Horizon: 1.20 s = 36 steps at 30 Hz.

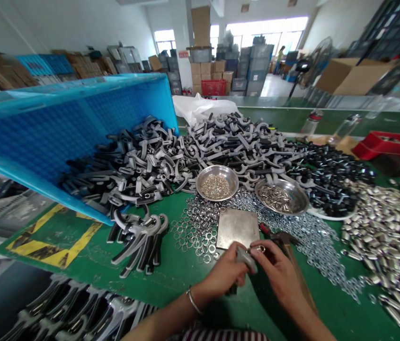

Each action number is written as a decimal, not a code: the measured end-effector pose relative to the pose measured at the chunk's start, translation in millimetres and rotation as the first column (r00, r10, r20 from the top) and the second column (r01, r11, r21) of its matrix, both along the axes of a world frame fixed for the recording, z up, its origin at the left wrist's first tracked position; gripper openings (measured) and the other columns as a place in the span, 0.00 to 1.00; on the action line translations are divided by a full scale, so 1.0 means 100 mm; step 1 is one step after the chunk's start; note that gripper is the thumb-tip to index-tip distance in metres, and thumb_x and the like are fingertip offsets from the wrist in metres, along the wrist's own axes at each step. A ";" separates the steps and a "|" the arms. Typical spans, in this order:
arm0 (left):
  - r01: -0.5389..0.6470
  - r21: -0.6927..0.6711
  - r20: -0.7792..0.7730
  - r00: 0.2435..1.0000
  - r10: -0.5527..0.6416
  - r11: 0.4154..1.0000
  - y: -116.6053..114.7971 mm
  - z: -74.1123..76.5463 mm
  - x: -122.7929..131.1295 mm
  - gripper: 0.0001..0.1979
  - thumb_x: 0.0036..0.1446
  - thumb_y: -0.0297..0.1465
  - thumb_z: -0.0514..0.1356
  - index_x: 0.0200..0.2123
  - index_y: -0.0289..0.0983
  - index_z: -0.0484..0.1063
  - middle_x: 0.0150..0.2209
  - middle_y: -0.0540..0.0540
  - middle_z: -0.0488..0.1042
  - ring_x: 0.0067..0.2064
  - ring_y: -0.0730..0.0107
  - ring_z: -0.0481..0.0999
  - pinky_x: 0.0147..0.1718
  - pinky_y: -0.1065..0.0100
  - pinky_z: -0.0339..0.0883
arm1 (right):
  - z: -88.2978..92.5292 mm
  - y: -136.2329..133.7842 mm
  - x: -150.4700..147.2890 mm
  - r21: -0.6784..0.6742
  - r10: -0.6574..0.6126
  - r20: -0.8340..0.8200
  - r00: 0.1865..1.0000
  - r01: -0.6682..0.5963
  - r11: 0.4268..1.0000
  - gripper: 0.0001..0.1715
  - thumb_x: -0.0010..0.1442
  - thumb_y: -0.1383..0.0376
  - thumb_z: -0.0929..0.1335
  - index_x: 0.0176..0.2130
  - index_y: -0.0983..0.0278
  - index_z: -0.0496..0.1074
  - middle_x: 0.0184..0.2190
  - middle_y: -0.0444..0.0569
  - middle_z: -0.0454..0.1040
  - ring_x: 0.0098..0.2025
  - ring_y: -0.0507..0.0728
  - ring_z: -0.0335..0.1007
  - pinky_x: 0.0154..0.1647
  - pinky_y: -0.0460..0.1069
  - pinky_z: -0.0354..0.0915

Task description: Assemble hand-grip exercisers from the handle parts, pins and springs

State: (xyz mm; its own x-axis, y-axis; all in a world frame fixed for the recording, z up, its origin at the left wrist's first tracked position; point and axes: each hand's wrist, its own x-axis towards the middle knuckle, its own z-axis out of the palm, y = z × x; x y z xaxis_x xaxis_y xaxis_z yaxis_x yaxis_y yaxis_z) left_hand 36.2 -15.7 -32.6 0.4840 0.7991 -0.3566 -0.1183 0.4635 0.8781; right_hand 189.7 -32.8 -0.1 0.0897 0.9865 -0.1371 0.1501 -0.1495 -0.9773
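My left hand (224,275) and my right hand (275,271) are close together above the green bench mat (171,279). The left hand grips a grey plastic hand-grip part (245,259), whose lower end is hidden by my fingers. My right hand pinches a small metal ring (261,249) against that part. Just beyond my hands lies a square steel plate (237,228). A hammer head (285,238) lies by my right hand, its wooden handle (301,284) running beneath my right wrist.
Loose steel rings (196,232) and washers (313,241) spread around the plate. Steel bowls (217,183) (281,196) hold small metal parts. Piles of black-grey hand grippers (139,166) spill from a tipped blue crate (65,118). Silver cylinders (387,241) lie at right.
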 end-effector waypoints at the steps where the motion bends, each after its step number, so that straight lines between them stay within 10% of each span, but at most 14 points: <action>1: 0.126 -0.014 0.046 0.991 -0.125 0.992 -0.03 0.04 -0.04 0.23 0.49 0.27 0.62 0.48 0.39 0.60 0.22 0.58 0.69 0.18 0.78 0.62 0.19 0.76 0.56 | 0.03 0.02 0.04 0.006 0.062 0.002 0.998 -0.062 0.998 0.16 0.57 0.49 0.72 0.37 0.57 0.75 0.33 0.47 0.75 0.36 0.60 0.69 0.38 0.52 0.65; 4: 0.339 -0.012 0.239 0.914 -0.327 0.941 -0.07 0.20 -0.19 0.35 0.49 0.31 0.68 0.58 0.40 0.57 0.32 0.50 0.76 0.21 0.77 0.68 0.22 0.74 0.61 | 0.12 0.12 0.12 -0.001 0.251 -0.045 0.967 -0.251 0.968 0.15 0.60 0.50 0.70 0.37 0.58 0.75 0.33 0.46 0.74 0.37 0.59 0.70 0.39 0.51 0.65; 8: 0.196 -0.133 0.409 0.904 -0.127 0.972 -0.05 0.31 -0.39 0.18 0.59 0.44 0.61 0.45 0.38 0.64 0.30 0.46 0.76 0.16 0.83 0.57 0.17 0.76 0.52 | 0.08 0.52 -0.04 0.048 0.477 0.126 0.870 -0.486 0.873 0.15 0.66 0.53 0.65 0.39 0.60 0.74 0.32 0.46 0.75 0.36 0.57 0.70 0.40 0.51 0.67; 13: -0.305 -0.113 0.239 0.915 0.324 0.946 0.07 0.21 -0.67 0.13 0.61 0.41 0.58 0.34 0.38 0.63 0.28 0.48 0.75 0.18 0.80 0.62 0.19 0.75 0.55 | -0.19 1.29 -0.38 0.191 0.306 0.552 0.776 -0.475 0.859 0.06 0.63 0.64 0.66 0.35 0.61 0.73 0.40 0.53 0.74 0.48 0.63 0.66 0.55 0.59 0.60; 20: -0.326 0.267 -0.163 0.912 0.375 0.907 0.35 0.31 -0.97 0.15 0.58 0.44 0.61 0.33 0.38 0.66 0.29 0.48 0.78 0.24 0.75 0.70 0.27 0.72 0.63 | -0.23 1.26 -0.25 0.183 0.274 0.549 0.790 -0.433 0.882 0.06 0.61 0.64 0.68 0.31 0.61 0.71 0.37 0.53 0.73 0.47 0.65 0.67 0.55 0.62 0.60; 24: -0.362 0.478 -0.200 0.842 0.501 0.800 0.47 0.39 -0.68 0.15 0.63 0.42 0.57 0.30 0.38 0.69 0.28 0.49 0.76 0.29 0.72 0.71 0.31 0.72 0.63 | -0.10 0.77 -0.15 0.042 0.278 0.071 0.958 -0.281 0.959 0.15 0.67 0.53 0.65 0.43 0.60 0.72 0.36 0.49 0.76 0.37 0.58 0.73 0.43 0.56 0.69; 27: -0.213 0.530 -0.176 0.920 0.352 0.821 0.51 0.42 -0.43 0.15 0.66 0.41 0.53 0.37 0.38 0.72 0.34 0.47 0.77 0.34 0.70 0.74 0.35 0.71 0.66 | -0.02 0.46 -0.22 -0.151 0.084 -0.518 0.851 -0.188 0.971 0.19 0.60 0.52 0.72 0.46 0.60 0.75 0.36 0.47 0.77 0.35 0.54 0.73 0.40 0.51 0.70; 36: -0.001 0.679 -0.373 0.861 0.346 0.734 0.31 0.38 -0.19 0.13 0.69 0.38 0.48 0.43 0.36 0.66 0.41 0.42 0.72 0.44 0.63 0.71 0.49 0.61 0.63 | -0.04 0.24 -0.21 -0.248 -0.021 -0.766 0.642 -0.265 0.932 0.15 0.57 0.58 0.76 0.39 0.66 0.76 0.33 0.47 0.75 0.30 0.48 0.69 0.30 0.43 0.66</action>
